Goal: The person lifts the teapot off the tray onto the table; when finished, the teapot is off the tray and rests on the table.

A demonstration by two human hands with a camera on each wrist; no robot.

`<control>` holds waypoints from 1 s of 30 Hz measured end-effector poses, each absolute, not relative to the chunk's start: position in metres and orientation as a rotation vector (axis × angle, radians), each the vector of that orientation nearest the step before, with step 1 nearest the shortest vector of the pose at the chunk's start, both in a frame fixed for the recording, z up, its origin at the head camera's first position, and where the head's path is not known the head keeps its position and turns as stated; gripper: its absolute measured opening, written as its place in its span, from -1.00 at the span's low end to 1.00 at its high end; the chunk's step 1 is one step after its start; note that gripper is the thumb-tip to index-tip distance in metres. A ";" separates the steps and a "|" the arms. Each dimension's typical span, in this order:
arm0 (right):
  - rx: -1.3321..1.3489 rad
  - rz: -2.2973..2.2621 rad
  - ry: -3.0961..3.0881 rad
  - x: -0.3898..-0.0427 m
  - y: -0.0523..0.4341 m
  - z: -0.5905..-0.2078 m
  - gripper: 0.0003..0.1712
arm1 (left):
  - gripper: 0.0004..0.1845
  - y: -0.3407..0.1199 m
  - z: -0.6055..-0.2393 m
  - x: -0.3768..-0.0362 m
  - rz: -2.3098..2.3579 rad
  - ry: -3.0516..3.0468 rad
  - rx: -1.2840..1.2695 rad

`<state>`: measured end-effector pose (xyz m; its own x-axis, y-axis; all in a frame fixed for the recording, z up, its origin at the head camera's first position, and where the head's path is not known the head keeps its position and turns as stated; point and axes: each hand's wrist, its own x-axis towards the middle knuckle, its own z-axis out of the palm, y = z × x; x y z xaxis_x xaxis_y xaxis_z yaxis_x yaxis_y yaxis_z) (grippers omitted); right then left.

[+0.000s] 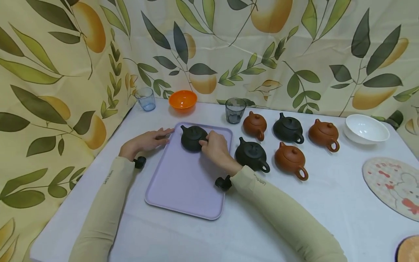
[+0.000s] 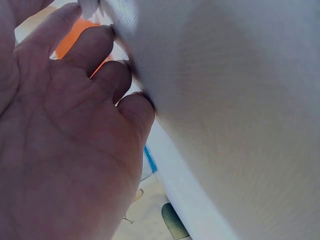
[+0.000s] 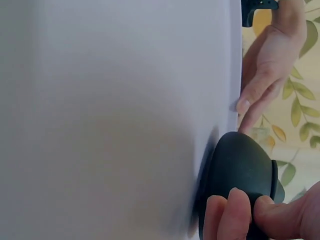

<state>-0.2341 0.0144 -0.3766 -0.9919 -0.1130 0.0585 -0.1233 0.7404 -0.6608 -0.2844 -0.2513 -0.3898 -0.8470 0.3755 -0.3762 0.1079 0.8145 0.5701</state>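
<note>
My right hand [image 1: 216, 150] pinches the handle side of a black teapot [image 1: 192, 137], which is at the far end of a lilac tray [image 1: 183, 185]. In the right wrist view, thumb and fingers press together at the dark teapot [image 3: 240, 167], and the handle itself is hidden. At the tray's far left edge, my left hand [image 1: 148, 141] touches the rim with loosely extended fingertips. Its palm [image 2: 75, 135] fills much of the left wrist view, with the fingertips on the table or tray edge.
Right of the tray stand black teapots [image 1: 251, 154] and brown teapots [image 1: 290, 159]. Behind are a blue glass [image 1: 146, 100], an orange bowl [image 1: 182, 101] and a grey glass [image 1: 235, 111]. Farther right are a white bowl [image 1: 366, 130], a round mat [image 1: 392, 185] and a partly visible round object [image 1: 409, 251].
</note>
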 end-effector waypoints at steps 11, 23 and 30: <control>0.257 1.061 -2.922 -0.206 0.033 -0.369 -0.75 | -0.39 -0.254 -0.388 -0.282 0.747 2.522 0.382; 0.230 1.022 -2.979 -0.175 0.062 -0.364 -0.76 | -0.38 -0.252 -0.388 -0.283 0.764 2.506 0.361; 0.208 1.010 -2.991 -0.160 0.080 -0.365 -0.78 | -0.38 -0.251 -0.387 -0.282 0.777 2.494 0.361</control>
